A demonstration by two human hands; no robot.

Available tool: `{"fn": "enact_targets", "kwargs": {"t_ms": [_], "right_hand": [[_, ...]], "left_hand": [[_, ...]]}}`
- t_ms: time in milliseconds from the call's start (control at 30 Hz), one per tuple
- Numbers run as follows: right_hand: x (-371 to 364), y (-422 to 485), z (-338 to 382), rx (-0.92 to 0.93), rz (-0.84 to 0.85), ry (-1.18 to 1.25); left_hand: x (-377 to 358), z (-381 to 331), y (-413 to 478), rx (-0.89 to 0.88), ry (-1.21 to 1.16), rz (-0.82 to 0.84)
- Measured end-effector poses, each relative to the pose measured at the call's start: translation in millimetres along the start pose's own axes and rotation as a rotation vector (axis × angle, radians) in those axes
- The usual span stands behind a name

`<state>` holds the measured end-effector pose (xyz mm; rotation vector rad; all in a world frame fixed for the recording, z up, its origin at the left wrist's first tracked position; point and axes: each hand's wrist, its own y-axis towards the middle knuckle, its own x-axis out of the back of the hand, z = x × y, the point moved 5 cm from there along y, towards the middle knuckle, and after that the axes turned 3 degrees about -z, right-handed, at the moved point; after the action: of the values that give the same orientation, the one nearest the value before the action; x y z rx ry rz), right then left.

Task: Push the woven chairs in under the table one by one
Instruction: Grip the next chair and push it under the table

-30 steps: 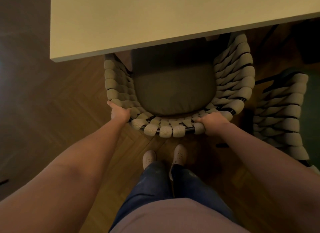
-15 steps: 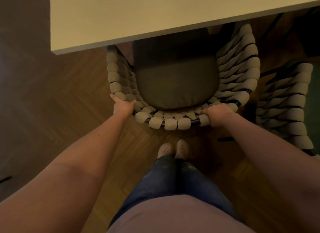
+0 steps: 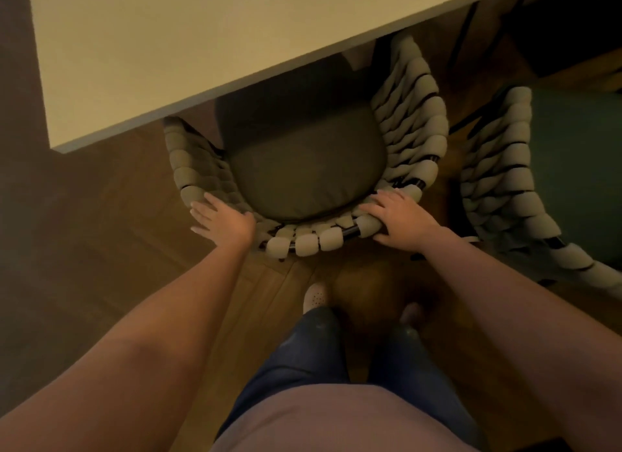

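Observation:
A woven chair (image 3: pixel 414 115) with thick pale rope loops and a dark seat cushion stands half under the pale table (image 3: pixel 168 48); the table edge covers the front of the seat. My left hand (image 3: pixel 223 221) lies flat on the chair's back rim at its left corner, fingers spread and holding nothing. My right hand (image 3: pixel 400 219) straddles the rim at the right corner, fingers stretched over the loops and thumb behind the dark frame tube. A second woven chair (image 3: pixel 505 182) with a green seat stands to the right, out from the table.
Dark wooden parquet floor (image 3: pixel 84 249) runs to the left of the chair. My legs in dark trousers and a light shoe (image 3: pixel 314 298) are just behind the chair's back. The second chair stands close beside the first one's right arm.
The chair slid further under the table. My left hand opened from its grip and now lies flat on the rim; my right hand's fingers loosened. My feet shifted apart.

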<state>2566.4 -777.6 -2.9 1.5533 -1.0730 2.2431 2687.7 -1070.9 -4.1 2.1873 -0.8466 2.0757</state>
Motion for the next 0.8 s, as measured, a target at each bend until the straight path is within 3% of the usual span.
{"fn": "enact_targets", "kwargs": {"t_ms": [167, 400, 533, 700, 800], "right_hand": [[3, -50, -58, -0.089, -0.217, 0.104], [-6, -166, -188, -0.144, -0.22, 0.178], [-33, -245, -264, -0.218, -0.107, 0.171], [-59, -312, -342, -0.351, 0.006, 0.184], [-81, -336, -373, -0.458, 0.151, 0.279]], "left_hand": [[-35, -99, -83, -0.455, 0.072, 0.031], [-84, -221, -225, -0.817, 0.037, 0.06], [-124, -269, -320, -0.972, 0.13, 0.054], [-177, -315, -420, -1.269, 0.343, 0.187], [-202, -332, -449, -1.337, 0.496, 0.295]]}}
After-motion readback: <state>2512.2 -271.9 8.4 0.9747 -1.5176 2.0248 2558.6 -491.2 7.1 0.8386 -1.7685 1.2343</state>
